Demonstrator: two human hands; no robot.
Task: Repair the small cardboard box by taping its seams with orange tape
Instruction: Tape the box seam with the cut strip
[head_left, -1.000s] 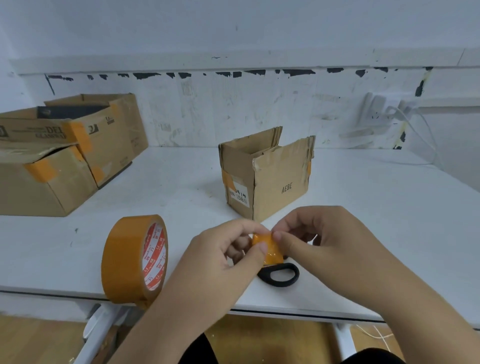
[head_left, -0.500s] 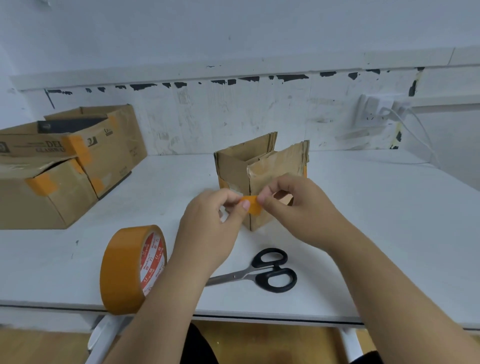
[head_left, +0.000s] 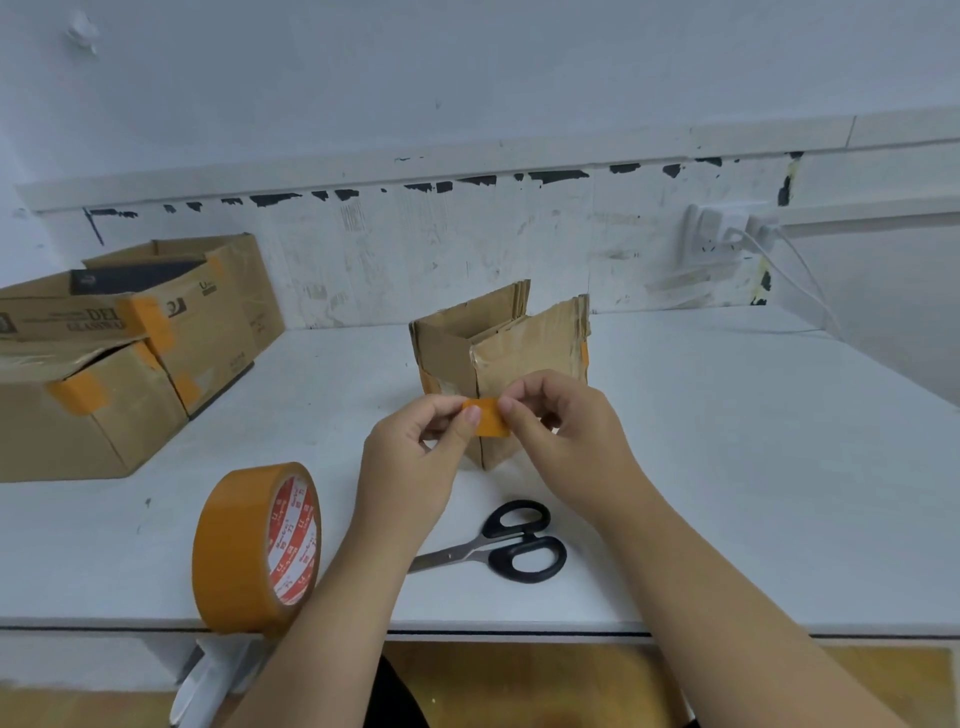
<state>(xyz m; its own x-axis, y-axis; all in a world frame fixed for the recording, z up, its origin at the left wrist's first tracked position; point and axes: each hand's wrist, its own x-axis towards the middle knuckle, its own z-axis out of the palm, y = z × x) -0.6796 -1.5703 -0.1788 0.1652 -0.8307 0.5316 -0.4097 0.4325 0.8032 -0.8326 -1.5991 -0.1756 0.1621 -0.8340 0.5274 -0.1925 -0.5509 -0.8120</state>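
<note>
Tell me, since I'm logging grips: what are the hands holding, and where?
A cut strip of orange tape: the left hand pinches its left end, the right hand its right end.

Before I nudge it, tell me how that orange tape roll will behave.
The orange tape roll stands on edge near the table front, so it would probably roll, perhaps off. It looks nearly full, so likely heavy for its size, and stiff.

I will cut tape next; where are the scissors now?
The scissors lie on the table's near edge, between the forearms, right of the tape roll.
</note>
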